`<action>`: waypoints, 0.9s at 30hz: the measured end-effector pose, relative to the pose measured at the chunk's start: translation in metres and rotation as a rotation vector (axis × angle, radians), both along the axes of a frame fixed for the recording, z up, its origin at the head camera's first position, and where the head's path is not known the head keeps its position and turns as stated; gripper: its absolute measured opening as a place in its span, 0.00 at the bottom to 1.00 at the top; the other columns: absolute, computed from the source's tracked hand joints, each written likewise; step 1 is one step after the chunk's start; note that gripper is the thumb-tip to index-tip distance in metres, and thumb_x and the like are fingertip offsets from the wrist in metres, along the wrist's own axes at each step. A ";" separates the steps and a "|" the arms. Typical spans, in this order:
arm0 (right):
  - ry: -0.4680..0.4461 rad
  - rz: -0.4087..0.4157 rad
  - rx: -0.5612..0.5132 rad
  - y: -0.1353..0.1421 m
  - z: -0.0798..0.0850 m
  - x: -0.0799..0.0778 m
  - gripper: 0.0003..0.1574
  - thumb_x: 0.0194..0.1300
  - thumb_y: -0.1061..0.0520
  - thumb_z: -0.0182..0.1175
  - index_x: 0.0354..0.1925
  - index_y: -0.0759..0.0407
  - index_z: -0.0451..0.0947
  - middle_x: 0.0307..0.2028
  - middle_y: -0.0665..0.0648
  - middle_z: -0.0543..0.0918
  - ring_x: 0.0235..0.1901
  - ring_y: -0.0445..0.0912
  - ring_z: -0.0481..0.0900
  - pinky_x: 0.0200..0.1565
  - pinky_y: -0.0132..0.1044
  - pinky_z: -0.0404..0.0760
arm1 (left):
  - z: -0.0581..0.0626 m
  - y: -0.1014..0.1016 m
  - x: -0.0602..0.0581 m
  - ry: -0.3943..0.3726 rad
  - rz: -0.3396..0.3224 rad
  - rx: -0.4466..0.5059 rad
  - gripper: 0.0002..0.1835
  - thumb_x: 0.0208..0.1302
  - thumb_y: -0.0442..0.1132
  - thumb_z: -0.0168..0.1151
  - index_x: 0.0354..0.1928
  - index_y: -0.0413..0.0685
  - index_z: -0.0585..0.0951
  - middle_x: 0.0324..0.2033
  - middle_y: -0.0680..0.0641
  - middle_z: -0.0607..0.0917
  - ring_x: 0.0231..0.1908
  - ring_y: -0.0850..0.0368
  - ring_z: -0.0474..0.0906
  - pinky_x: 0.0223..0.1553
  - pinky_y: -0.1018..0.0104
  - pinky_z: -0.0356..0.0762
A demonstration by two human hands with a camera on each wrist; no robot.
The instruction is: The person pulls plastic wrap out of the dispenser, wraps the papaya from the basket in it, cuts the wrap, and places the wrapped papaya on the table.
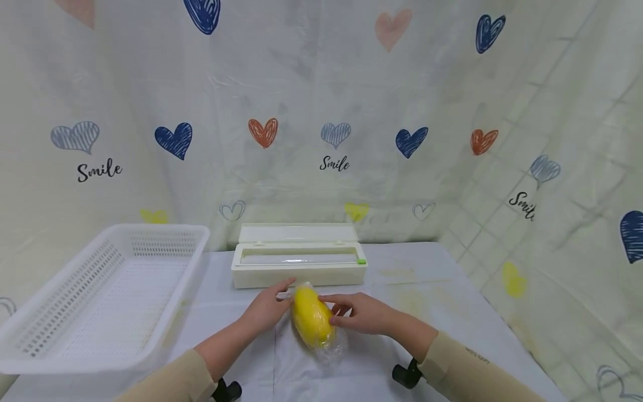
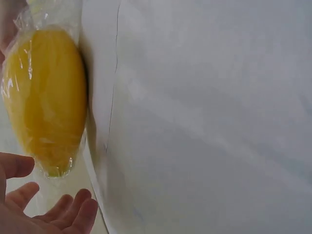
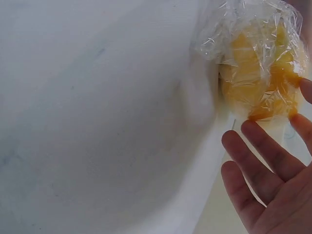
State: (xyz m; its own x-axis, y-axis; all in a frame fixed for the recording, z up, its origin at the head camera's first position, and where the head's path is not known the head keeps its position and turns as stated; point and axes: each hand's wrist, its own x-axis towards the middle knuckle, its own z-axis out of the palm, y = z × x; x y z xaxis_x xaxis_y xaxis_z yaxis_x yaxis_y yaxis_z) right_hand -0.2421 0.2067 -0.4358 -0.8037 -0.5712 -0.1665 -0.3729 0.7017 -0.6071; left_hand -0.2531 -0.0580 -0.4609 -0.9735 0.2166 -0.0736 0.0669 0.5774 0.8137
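Observation:
An oblong yellow fruit [image 1: 312, 318] wrapped in clear cling film [image 1: 330, 349] lies on the white-covered table between the two hands. In the left wrist view the film bunches loosely at one end of the fruit [image 2: 46, 92], and a greenish tip shows at the other. The left hand [image 1: 268, 306] is beside that tip, its thumb right at the film and its other fingers spread apart from the fruit. From the right, the right hand [image 1: 364, 312] touches the wrapped fruit [image 3: 261, 73] with its fingertips, the fingers fairly straight.
A white film dispenser box [image 1: 301, 274] with its lid [image 1: 298, 233] raised stands just beyond the hands, a green slider [image 1: 361, 261] at its right end. To the left is a large white slotted basket [image 1: 173, 312]. A heart-printed curtain [image 1: 301, 84] hangs behind the table [image 1: 402, 279].

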 end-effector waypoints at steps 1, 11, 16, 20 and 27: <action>-0.001 -0.004 0.001 0.000 -0.001 0.000 0.32 0.68 0.40 0.61 0.69 0.32 0.69 0.44 0.42 0.83 0.42 0.39 0.80 0.44 0.35 0.80 | 0.000 -0.001 0.002 -0.004 0.015 0.003 0.27 0.70 0.44 0.60 0.70 0.60 0.71 0.63 0.41 0.75 0.55 0.44 0.78 0.50 0.49 0.80; 0.049 -0.058 -0.039 0.004 0.003 -0.003 0.36 0.69 0.38 0.60 0.72 0.37 0.66 0.44 0.46 0.85 0.40 0.41 0.82 0.40 0.39 0.81 | 0.003 -0.009 0.037 -0.021 -0.081 0.054 0.28 0.67 0.48 0.64 0.68 0.60 0.73 0.63 0.40 0.73 0.46 0.50 0.79 0.38 0.57 0.82; -0.035 -0.081 -0.048 0.001 0.003 -0.010 0.36 0.68 0.36 0.60 0.71 0.33 0.65 0.43 0.46 0.85 0.40 0.44 0.82 0.44 0.45 0.81 | 0.000 -0.002 0.039 -0.067 -0.143 0.059 0.29 0.67 0.50 0.64 0.69 0.62 0.72 0.67 0.41 0.70 0.49 0.46 0.79 0.42 0.51 0.83; -0.112 -0.104 -0.064 0.000 -0.001 -0.011 0.37 0.67 0.35 0.60 0.71 0.33 0.65 0.40 0.47 0.85 0.37 0.47 0.83 0.42 0.44 0.80 | -0.003 0.005 0.038 -0.077 -0.159 0.073 0.30 0.66 0.51 0.65 0.70 0.63 0.71 0.68 0.42 0.69 0.49 0.48 0.79 0.42 0.51 0.83; -0.113 -0.142 -0.090 -0.011 -0.005 -0.004 0.40 0.65 0.33 0.61 0.72 0.39 0.66 0.38 0.47 0.85 0.36 0.47 0.83 0.39 0.42 0.80 | -0.006 0.005 0.037 -0.092 -0.125 0.074 0.32 0.65 0.52 0.66 0.70 0.67 0.70 0.69 0.44 0.67 0.50 0.50 0.79 0.44 0.51 0.83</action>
State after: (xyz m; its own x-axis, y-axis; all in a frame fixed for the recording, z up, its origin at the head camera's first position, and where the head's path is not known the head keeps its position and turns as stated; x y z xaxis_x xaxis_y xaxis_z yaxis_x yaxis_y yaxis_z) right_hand -0.2462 0.1960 -0.4412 -0.8567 -0.4697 -0.2134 -0.1999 0.6836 -0.7020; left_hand -0.2161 -0.0532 -0.4670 -0.9285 0.3439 -0.1402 0.0581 0.5074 0.8597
